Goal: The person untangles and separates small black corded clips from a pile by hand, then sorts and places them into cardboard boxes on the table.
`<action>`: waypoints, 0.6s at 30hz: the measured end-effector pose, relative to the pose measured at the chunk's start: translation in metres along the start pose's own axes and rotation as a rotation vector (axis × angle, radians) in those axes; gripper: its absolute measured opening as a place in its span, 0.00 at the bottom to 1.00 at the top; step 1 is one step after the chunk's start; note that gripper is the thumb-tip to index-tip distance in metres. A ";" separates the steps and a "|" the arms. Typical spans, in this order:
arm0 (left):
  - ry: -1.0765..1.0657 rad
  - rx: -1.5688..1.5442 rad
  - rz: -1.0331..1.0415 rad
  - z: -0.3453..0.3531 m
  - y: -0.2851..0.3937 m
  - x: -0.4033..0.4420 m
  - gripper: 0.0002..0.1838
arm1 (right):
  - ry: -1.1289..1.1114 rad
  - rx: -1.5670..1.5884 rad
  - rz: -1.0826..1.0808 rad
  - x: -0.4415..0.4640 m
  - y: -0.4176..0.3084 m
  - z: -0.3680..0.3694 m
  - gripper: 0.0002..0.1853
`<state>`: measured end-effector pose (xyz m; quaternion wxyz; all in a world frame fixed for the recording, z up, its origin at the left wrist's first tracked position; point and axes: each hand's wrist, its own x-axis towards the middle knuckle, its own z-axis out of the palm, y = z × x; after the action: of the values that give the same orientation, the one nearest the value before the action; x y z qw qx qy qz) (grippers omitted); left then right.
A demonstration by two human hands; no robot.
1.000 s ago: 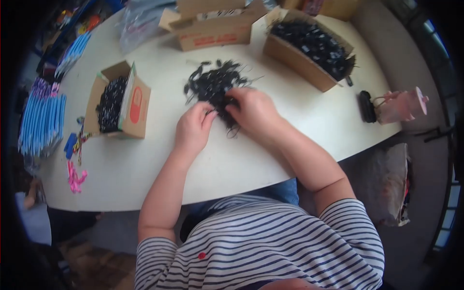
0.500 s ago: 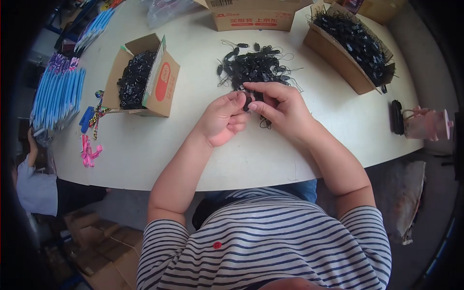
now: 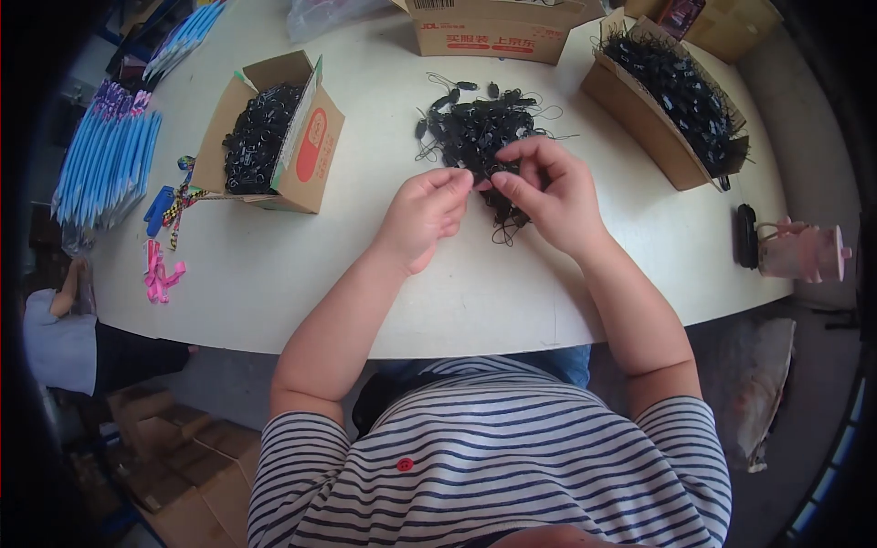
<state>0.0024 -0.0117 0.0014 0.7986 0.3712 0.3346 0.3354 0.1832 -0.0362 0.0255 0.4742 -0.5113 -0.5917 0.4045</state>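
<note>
A loose pile of small black pieces with thin cord loops (image 3: 475, 128) lies on the pale table (image 3: 438, 310). At the pile's near edge, my left hand (image 3: 429, 210) is closed, thumb against fingers, on something too small to make out. My right hand (image 3: 553, 192) is just to its right, over the pile's near right side, thumb and forefinger closed around a small dark piece. The fingertips of both hands nearly meet.
Open cartons of black pieces stand left (image 3: 311, 160) and right (image 3: 639, 119); another carton (image 3: 493, 36) is behind. Blue packets (image 3: 105, 173), pink ribbon (image 3: 160, 279), a blue object (image 3: 159, 210) and a pink cup (image 3: 804, 253) surround them. A person (image 3: 59, 342) is at far left.
The view has shifted, moving the table's contents in the frame. The dark piece seen between my hands half a second ago is less visible now, and my fingertips have drawn slightly apart.
</note>
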 end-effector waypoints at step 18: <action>-0.137 -0.103 -0.096 -0.004 -0.002 0.000 0.11 | -0.140 -0.161 -0.131 0.000 -0.003 0.002 0.11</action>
<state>0.0003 -0.0115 -0.0025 0.8528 0.3351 0.2790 0.2873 0.1809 -0.0371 0.0279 0.4146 -0.4787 -0.6858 0.3586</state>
